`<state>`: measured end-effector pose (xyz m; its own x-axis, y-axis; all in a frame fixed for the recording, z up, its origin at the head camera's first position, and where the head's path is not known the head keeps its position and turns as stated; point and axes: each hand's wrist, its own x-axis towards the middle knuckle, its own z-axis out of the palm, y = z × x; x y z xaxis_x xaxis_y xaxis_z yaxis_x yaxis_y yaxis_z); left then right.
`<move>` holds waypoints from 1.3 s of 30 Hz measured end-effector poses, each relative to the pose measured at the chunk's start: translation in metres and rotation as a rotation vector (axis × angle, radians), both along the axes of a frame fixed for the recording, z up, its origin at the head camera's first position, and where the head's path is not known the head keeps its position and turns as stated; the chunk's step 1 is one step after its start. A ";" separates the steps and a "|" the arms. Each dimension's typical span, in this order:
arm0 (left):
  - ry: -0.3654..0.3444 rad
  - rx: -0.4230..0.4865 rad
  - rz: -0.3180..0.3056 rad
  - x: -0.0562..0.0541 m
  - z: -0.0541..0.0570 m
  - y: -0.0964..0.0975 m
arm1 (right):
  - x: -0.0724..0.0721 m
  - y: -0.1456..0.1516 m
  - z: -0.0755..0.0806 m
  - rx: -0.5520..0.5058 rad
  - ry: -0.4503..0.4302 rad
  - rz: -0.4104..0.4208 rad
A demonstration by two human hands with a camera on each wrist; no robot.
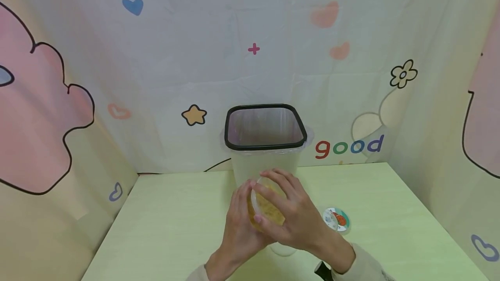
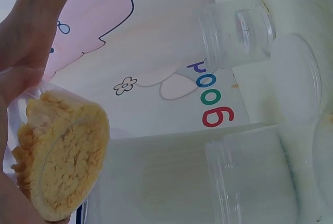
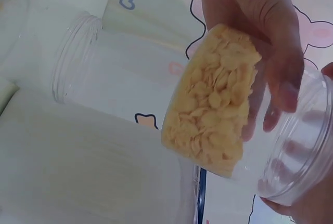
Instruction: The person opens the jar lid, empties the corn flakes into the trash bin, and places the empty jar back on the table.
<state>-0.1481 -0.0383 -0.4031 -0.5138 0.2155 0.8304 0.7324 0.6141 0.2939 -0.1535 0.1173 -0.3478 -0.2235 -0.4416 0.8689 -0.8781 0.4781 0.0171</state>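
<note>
Both hands are on a clear plastic jar (image 1: pixel 269 205) of pale yellow flakes, lifted in front of the bin (image 1: pixel 265 159) and tilted. My left hand (image 1: pixel 240 222) holds its side. My right hand (image 1: pixel 294 209) curls its fingers round the upper, rim end. The left wrist view shows the flakes (image 2: pixel 73 164) through the round bottom, with part of my right hand at the left edge. In the right wrist view, the flakes (image 3: pixel 213 102) lie packed in the lower half, and a clear ribbed rim (image 3: pixel 294 151) shows at the upper end.
The translucent bin has a black rim and stands against the back curtain. A clear jar (image 2: pixel 237 37) and a whitish round lid (image 2: pixel 295 76) are on the table. On the right lies a colourful printed disc (image 1: pixel 343 220). A black object (image 1: pixel 323 271) is partly behind my right wrist.
</note>
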 end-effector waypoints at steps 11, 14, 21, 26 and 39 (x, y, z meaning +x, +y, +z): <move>-0.231 0.038 -0.219 0.010 0.002 -0.009 | -0.001 0.012 0.013 0.157 0.191 0.224; -0.231 0.043 -0.252 0.012 0.004 -0.011 | -0.002 0.014 0.016 0.195 0.204 0.255; -0.197 0.044 -0.249 0.012 0.004 -0.014 | -0.002 0.014 0.017 0.224 0.204 0.232; -0.183 0.046 -0.244 0.008 0.002 -0.015 | 0.001 0.015 0.017 0.219 0.170 0.166; 0.002 -0.047 -0.012 -0.003 -0.002 -0.018 | 0.015 0.024 0.023 0.181 -0.288 -0.131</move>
